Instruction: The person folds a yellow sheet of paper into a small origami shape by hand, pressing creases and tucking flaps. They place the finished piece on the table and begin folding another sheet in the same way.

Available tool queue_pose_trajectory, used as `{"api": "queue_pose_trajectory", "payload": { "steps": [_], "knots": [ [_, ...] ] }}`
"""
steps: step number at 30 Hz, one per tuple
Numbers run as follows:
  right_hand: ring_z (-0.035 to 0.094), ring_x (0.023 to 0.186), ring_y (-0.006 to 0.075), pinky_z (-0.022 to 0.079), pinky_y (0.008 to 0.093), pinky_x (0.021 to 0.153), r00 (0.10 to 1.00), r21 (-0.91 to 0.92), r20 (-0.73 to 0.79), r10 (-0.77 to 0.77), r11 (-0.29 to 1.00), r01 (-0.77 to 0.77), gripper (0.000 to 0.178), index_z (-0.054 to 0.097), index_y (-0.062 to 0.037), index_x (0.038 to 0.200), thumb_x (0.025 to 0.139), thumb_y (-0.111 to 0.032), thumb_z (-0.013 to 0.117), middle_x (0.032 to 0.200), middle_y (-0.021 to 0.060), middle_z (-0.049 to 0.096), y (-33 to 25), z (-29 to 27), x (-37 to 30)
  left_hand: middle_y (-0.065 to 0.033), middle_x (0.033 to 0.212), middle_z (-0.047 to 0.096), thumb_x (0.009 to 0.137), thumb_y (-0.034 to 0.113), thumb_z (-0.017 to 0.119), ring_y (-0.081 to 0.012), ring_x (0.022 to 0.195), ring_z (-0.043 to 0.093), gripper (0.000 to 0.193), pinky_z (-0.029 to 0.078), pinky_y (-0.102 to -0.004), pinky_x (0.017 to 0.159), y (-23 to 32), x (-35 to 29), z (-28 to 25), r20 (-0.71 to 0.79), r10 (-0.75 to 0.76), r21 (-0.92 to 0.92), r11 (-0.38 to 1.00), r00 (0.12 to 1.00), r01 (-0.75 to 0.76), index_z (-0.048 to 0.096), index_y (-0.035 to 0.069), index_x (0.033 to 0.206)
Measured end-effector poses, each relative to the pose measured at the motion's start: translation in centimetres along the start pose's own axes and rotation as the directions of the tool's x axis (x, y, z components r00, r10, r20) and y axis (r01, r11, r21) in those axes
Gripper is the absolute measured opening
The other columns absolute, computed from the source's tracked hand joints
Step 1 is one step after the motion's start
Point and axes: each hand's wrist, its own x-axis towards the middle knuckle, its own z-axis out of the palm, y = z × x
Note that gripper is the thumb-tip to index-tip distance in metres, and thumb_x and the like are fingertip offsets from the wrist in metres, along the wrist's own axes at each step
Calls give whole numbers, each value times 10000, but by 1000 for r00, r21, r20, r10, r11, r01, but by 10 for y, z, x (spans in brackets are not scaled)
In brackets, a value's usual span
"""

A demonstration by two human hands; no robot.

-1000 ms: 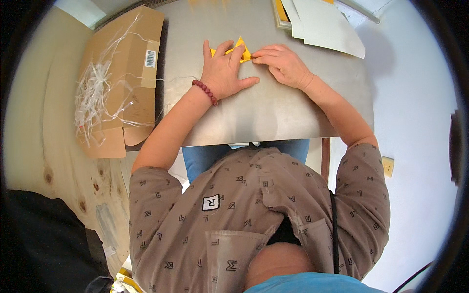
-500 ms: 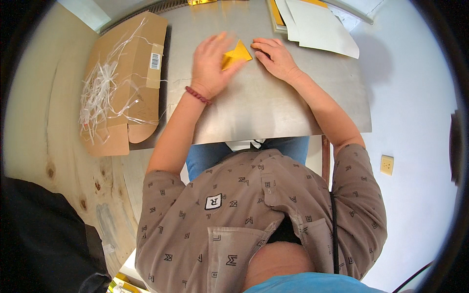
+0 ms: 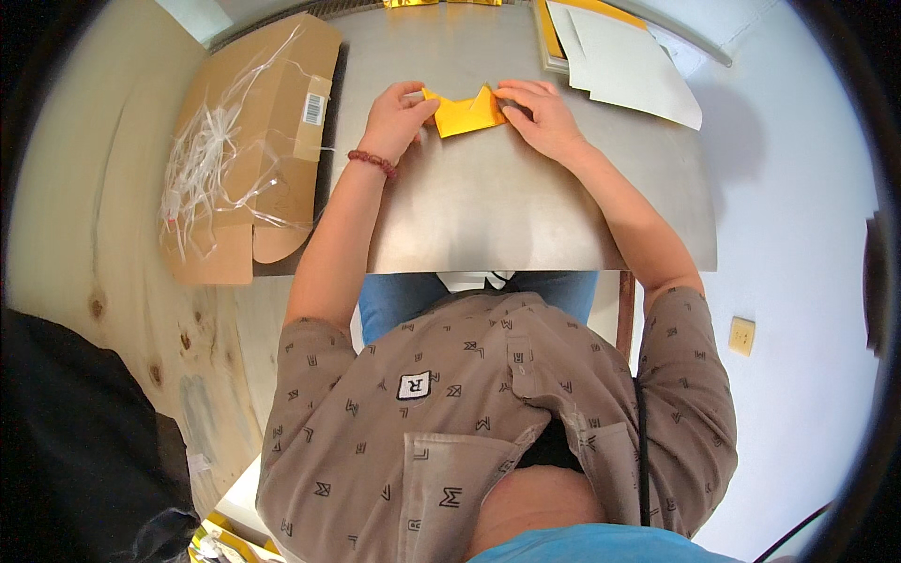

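A folded piece of bright yellow paper [image 3: 466,116] spans the gap between my two hands, toward the far part of the metal table. Two of its corners point up and away from me, with a dip between them. My left hand [image 3: 394,122] pinches its left corner between thumb and fingers; a dark red beaded bracelet circles that wrist. At the opposite end, my right hand [image 3: 544,122] grips the right corner, thumb toward me. The fingertips behind the paper are partly hidden.
On the left lies a brown cardboard box [image 3: 291,188] with a tangle of white plastic strips [image 3: 202,155] on it. White sheets [image 3: 624,66] rest on a yellow stack [image 3: 554,42] at the far right. Shiny gold pieces [image 3: 410,3] sit at the far edge of the metal table [image 3: 488,206].
My left hand has moved off the paper's top to its left corner. The right hand, apart from it before, has closed on the right corner. The paper has turned and shows wider.
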Motion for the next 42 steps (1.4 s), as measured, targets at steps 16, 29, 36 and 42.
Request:
{"api": "queue_pose_trajectory", "payload": {
  "steps": [16, 29, 36, 42],
  "knots": [
    [529, 741, 4, 372, 178, 627, 830, 683, 441, 342, 472, -558, 214, 710, -113, 1134, 1020, -293, 695, 883, -85, 650, -9, -16, 36, 1, 933, 707, 991, 277, 754, -68, 777, 635, 275, 508, -213, 639, -8, 15, -1, -15, 81, -215, 973, 997, -83, 733, 33, 1116],
    [518, 660, 7, 361, 184, 573, 839, 794, 305, 451, 366, -485, 183, 728, -134, 1110, 1002, -281, 725, 856, -86, 649, 10, 2, 77, -57, 999, 761, 1015, 201, 693, -119, 848, 742, 233, 539, -234, 573, -11, 23, 9, -138, 103, -282, 949, 985, -138, 698, 10, 1148],
    [604, 709, 98, 507, 261, 691, 881, 606, 36, 472, 691, -395, 300, 732, -88, 1135, 961, -332, 755, 922, -13, 714, -3, 17, 74, -52, 1028, 739, 1058, 278, 653, -115, 816, 737, 291, 512, -207, 550, -10, 14, 6, -118, 165, -275, 942, 979, -192, 686, 20, 1189],
    [595, 1150, 229, 504, 371, 970, 988, 226, -139, -60, 970, 91, 340, 746, -134, 1188, 907, -323, 776, 1120, 60, 739, -34, -14, 83, -23, 959, 743, 1032, 259, 694, -88, 760, 697, 271, 529, -230, 621, -6, 7, 11, -79, 233, -199, 949, 969, -244, 742, 26, 1163]
  ]
}}
